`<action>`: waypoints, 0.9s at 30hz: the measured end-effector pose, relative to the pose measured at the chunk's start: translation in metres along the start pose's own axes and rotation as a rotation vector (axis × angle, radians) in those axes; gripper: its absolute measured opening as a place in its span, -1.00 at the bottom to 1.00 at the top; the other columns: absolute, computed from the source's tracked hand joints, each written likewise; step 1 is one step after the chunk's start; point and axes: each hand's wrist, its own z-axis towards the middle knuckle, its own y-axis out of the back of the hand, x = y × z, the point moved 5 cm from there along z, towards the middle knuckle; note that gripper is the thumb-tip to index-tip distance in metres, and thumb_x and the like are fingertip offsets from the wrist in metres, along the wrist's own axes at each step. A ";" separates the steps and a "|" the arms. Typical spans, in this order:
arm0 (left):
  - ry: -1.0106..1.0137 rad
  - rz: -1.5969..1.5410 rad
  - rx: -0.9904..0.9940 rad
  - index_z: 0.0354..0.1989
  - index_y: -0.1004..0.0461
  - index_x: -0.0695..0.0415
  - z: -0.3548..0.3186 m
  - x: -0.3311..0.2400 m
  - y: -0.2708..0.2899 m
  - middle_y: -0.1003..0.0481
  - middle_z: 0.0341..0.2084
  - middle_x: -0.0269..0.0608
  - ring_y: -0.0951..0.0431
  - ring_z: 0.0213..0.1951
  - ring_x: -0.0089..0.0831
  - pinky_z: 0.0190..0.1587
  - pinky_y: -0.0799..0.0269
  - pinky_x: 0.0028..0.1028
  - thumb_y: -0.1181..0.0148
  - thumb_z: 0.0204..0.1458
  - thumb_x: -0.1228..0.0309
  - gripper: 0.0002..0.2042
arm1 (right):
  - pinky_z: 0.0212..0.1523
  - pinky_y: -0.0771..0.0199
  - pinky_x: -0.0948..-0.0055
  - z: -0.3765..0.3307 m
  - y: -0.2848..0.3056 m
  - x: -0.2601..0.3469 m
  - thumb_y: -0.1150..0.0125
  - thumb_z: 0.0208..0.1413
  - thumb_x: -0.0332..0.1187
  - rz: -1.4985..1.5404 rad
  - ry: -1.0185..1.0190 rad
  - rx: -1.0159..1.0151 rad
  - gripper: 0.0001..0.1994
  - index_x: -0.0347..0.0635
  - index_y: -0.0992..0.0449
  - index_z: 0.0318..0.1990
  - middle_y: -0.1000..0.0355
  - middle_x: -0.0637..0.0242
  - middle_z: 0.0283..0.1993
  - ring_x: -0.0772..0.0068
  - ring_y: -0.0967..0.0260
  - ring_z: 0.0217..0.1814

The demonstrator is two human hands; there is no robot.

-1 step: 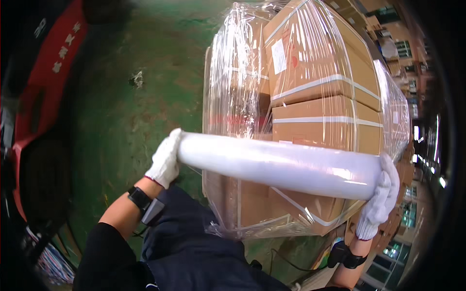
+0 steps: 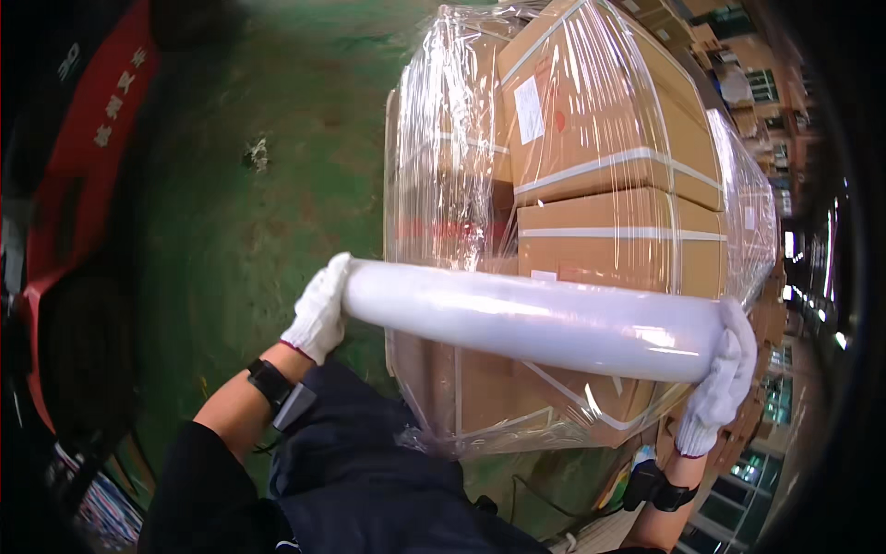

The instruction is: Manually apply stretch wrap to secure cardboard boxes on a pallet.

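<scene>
A long white roll of stretch film (image 2: 526, 319) lies crosswise in front of me, held at both ends. My left hand (image 2: 318, 309), in a white knit glove, grips its left end. My right hand (image 2: 722, 383), gloved the same way, grips its right end. Behind the roll stands a stack of brown cardboard boxes (image 2: 609, 185) wrapped in clear film (image 2: 443, 203). The roll sits close against the lower part of the wrapped stack. A black band is on each wrist.
The floor (image 2: 268, 222) is green and worn, with a small scrap of litter (image 2: 257, 155) on it. A red machine (image 2: 83, 157) stands at the left edge. More stacked boxes and shelving (image 2: 738, 83) run along the right.
</scene>
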 end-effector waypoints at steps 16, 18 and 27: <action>0.288 0.122 0.430 0.16 -0.43 0.13 0.004 -0.086 0.012 -0.51 -0.18 -0.41 -0.47 -0.19 -0.67 -0.22 -0.47 -0.59 0.00 0.37 0.15 -0.64 | 0.36 -0.27 0.27 0.000 -0.009 0.067 -0.03 0.34 -0.28 -0.109 -0.376 -0.199 -0.60 -0.46 -0.46 0.14 -0.45 0.03 0.18 0.22 -0.37 0.26; 0.251 0.154 0.430 0.13 -0.45 0.10 0.037 -0.109 0.006 -0.51 -0.19 -0.43 -0.46 -0.21 -0.71 -0.26 -0.44 -0.66 -0.05 0.34 0.12 -0.64 | 0.35 -0.27 0.26 0.032 -0.016 0.093 -0.03 0.34 -0.28 -0.123 -0.318 -0.206 -0.60 -0.46 -0.46 0.14 -0.45 0.02 0.18 0.22 -0.37 0.26; 0.168 0.077 0.396 0.04 -0.46 0.21 0.156 -0.310 -0.116 -0.58 -0.17 -0.17 -0.60 -0.21 -0.41 -0.14 -0.59 -0.37 -0.04 0.31 -0.02 -0.53 | 0.31 -0.29 0.37 0.309 -0.153 0.126 -0.08 0.30 -0.25 -0.226 -0.144 0.008 -0.63 -0.34 -0.55 0.10 -0.52 0.12 0.12 0.29 -0.42 0.19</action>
